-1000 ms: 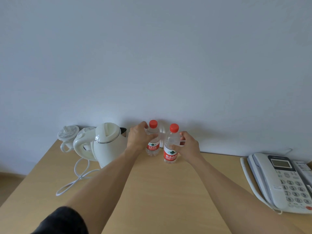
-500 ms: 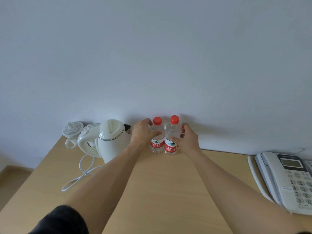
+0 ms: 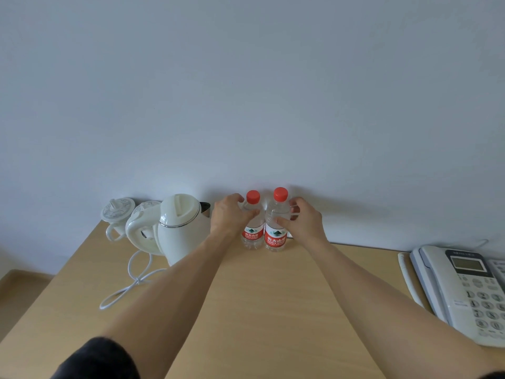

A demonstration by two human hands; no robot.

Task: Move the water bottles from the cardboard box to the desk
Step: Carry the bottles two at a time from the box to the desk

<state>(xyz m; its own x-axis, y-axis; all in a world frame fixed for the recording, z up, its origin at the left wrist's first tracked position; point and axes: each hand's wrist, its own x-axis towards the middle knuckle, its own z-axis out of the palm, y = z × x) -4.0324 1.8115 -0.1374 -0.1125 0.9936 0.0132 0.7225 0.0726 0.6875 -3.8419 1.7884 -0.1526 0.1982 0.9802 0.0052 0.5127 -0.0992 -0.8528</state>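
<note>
Two clear water bottles with red caps and red labels stand upright side by side at the back of the wooden desk (image 3: 259, 302), close to the wall. My left hand (image 3: 231, 217) grips the left bottle (image 3: 252, 231) around its upper body. The right bottle (image 3: 276, 233) is held the same way by my right hand (image 3: 303, 222), thumb in front and fingers behind. Both bottles rest on the desk. No cardboard box is in view.
A white electric kettle (image 3: 175, 228) with a loose white cord (image 3: 131, 283) stands left of the bottles, with two white lidded cups (image 3: 117, 214) behind it. A grey desk telephone (image 3: 464, 288) lies at the right edge. The wall is right behind the bottles.
Both hands pushed the bottles back towards the wall and brought them together; the right bottle now stands level with and next to the left one.
</note>
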